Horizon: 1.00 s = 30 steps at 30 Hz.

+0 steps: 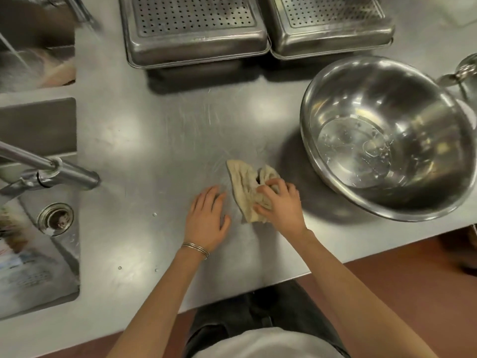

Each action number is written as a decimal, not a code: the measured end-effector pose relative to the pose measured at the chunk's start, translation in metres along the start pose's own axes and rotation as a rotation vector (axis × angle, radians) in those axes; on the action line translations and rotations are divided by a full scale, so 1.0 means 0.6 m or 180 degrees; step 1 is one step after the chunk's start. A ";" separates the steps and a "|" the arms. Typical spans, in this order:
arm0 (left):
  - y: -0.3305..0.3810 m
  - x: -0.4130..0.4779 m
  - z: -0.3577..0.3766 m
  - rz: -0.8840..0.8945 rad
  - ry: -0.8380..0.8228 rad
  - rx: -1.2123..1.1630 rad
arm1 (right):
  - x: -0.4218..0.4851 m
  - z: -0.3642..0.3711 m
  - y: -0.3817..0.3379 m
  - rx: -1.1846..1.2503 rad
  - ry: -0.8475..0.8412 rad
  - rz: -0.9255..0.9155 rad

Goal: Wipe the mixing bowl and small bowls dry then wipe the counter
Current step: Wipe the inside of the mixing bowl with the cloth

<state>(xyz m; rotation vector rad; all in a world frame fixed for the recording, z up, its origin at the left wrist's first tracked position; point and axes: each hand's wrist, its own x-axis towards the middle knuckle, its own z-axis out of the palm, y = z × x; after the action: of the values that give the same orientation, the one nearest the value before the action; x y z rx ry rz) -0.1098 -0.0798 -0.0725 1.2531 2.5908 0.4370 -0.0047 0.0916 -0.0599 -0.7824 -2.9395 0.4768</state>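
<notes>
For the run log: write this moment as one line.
right hand: grips cloth on counter | left hand: flat on counter, empty | mixing bowl: upright, water pooled inside

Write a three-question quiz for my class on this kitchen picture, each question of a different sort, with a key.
1. Fill in the gap: the left hand lies flat on the ____.
2. What does the right hand grip? A) a sponge B) a beige cloth C) a small bowl
3. True or false: the mixing bowl is dry inside.

Key
1. counter
2. B
3. False: water pools in its bottom.
</notes>
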 end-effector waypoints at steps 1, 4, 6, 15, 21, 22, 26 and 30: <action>0.011 -0.003 -0.006 0.0090 0.0027 0.0045 | -0.008 -0.011 0.005 0.0079 0.0035 0.0003; 0.050 -0.005 -0.030 0.0352 0.0155 0.0138 | -0.055 -0.060 0.034 0.0446 0.0248 -0.0015; 0.071 -0.007 -0.044 0.0486 0.0223 0.0165 | -0.088 -0.097 0.051 0.0722 0.0371 -0.0024; 0.266 0.013 -0.042 0.0815 0.0378 0.0249 | -0.205 -0.295 0.186 0.1759 0.0953 0.0089; 0.406 0.039 -0.007 0.0555 0.0790 0.0299 | -0.202 -0.404 0.334 0.1602 0.1121 -0.0392; 0.424 0.043 -0.002 0.0527 0.0811 0.0361 | -0.195 -0.419 0.356 0.1559 0.1112 -0.0448; 0.461 0.062 0.012 0.0334 0.0700 0.0502 | -0.146 -0.451 0.415 0.1533 0.1056 -0.0545; 0.456 0.097 0.019 0.0164 0.0347 0.0661 | -0.070 -0.424 0.438 0.1537 0.0828 -0.0680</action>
<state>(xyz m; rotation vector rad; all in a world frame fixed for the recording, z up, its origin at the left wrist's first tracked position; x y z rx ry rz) 0.0562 0.1293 0.0114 1.4009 2.7596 0.2569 0.1917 0.3584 0.1007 -0.4265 -2.4750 0.9340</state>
